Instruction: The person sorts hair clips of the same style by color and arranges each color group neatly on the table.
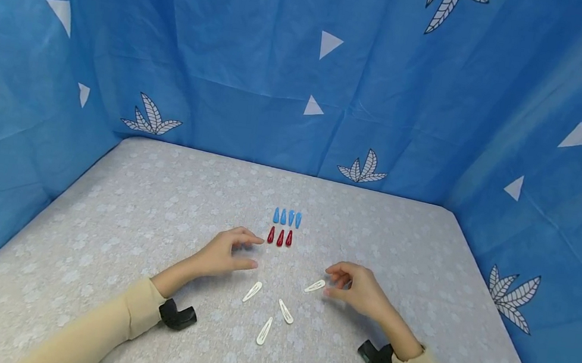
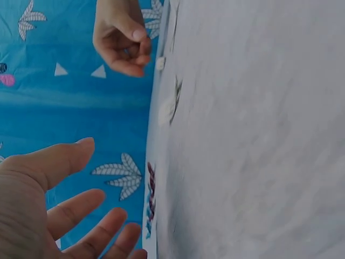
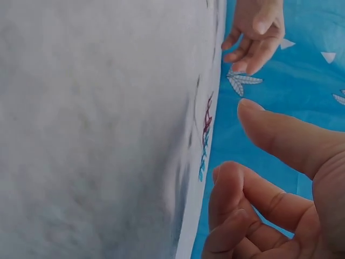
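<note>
My left hand (image 1: 225,253) hovers left of a short row of red hair clips (image 1: 280,238), fingers spread and holding nothing. Just behind the red ones, several blue hair clips (image 1: 287,217) stand in a neat row. On the right, my right hand (image 1: 357,286) has loosely bent fingers beside a white hair clip (image 1: 314,286); in the right wrist view its thumb (image 3: 285,135) is apart from the fingers, with nothing between. More white clips lie scattered nearer: one (image 1: 252,291) below the left hand, another (image 1: 285,311) at the middle, and one (image 1: 264,331) closest to me.
A pale floral cloth (image 1: 187,193) covers the table. Blue curtain (image 1: 256,111) with white leaf and triangle prints surrounds its back and sides. Black wrist mounts (image 1: 177,315) sit under both sleeves.
</note>
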`<action>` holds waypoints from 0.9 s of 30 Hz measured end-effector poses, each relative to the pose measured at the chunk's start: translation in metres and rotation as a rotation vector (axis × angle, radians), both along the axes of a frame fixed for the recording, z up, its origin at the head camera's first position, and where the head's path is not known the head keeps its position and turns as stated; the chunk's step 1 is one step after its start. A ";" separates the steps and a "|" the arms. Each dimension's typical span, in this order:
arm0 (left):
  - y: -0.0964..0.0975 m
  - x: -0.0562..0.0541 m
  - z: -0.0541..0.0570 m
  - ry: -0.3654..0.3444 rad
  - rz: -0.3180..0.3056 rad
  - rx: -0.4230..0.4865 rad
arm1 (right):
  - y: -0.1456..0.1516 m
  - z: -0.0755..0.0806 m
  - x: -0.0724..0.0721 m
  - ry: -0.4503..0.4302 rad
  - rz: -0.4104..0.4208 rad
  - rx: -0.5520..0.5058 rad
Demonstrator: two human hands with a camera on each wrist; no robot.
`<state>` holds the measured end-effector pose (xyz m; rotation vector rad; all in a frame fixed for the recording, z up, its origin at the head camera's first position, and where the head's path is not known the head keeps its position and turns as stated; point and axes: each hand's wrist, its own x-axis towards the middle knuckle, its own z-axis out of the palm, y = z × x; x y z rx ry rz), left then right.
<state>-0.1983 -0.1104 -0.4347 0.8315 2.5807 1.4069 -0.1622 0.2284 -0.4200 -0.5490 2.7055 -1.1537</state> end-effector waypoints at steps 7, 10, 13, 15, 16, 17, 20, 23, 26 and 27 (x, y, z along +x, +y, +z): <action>-0.002 0.022 -0.002 -0.015 -0.072 -0.018 | -0.003 -0.004 0.002 -0.049 0.012 -0.020; -0.002 0.029 -0.005 -0.026 -0.092 -0.023 | -0.004 -0.005 0.002 -0.055 0.002 -0.012; -0.002 0.033 -0.008 -0.036 -0.105 -0.025 | -0.007 -0.007 0.002 -0.053 -0.004 -0.003; -0.002 0.035 -0.009 -0.038 -0.108 -0.024 | -0.009 -0.008 0.001 -0.056 -0.006 -0.002; -0.002 0.036 -0.009 -0.040 -0.108 -0.024 | -0.009 -0.009 0.000 -0.059 -0.006 -0.004; -0.002 0.036 -0.010 -0.040 -0.107 -0.027 | -0.010 -0.009 0.000 -0.062 -0.007 -0.004; -0.003 0.037 -0.011 -0.038 -0.111 -0.033 | -0.013 -0.011 -0.001 -0.074 -0.011 -0.013; -0.004 0.037 -0.013 -0.029 -0.122 -0.039 | -0.015 -0.011 -0.001 -0.063 -0.015 -0.015; -0.004 0.037 -0.014 -0.016 -0.134 -0.034 | -0.017 -0.012 0.000 -0.038 -0.020 -0.011; -0.004 0.037 -0.014 -0.013 -0.137 -0.032 | -0.018 -0.012 0.001 -0.028 -0.021 -0.008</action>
